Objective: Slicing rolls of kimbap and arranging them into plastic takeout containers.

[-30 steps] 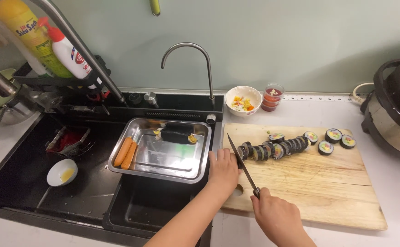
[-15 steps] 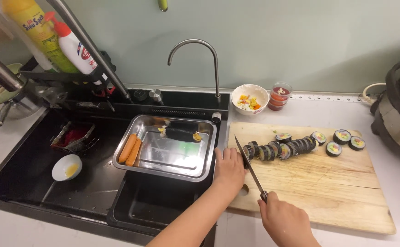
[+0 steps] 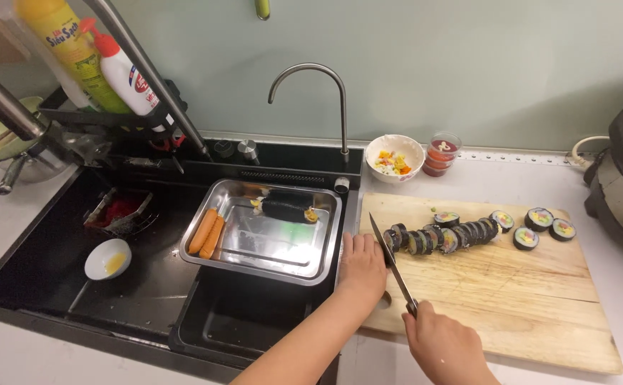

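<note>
The board (image 3: 511,299) was pale wood, matt, with visible grain. The knife (image 3: 391,265) had a dark, smooth blade with a dull sheen. The tray (image 3: 268,246) was bright brushed metal, mirroring what lay in it. The sink (image 3: 62,285) looked black and matt, slightly wet. The tap (image 3: 325,85) was satin metal. The rolls (image 3: 443,237) had dark, faintly glossy wrapping. The bowl (image 3: 395,158) was white glazed ceramic, the bottles (image 3: 122,68) glossy plastic, the counter (image 3: 525,178) smooth white.

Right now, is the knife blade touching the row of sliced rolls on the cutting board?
Cannot tell. In the head view the knife tip lies right by the sliced rolls; no clear gap or contact shows.
</note>
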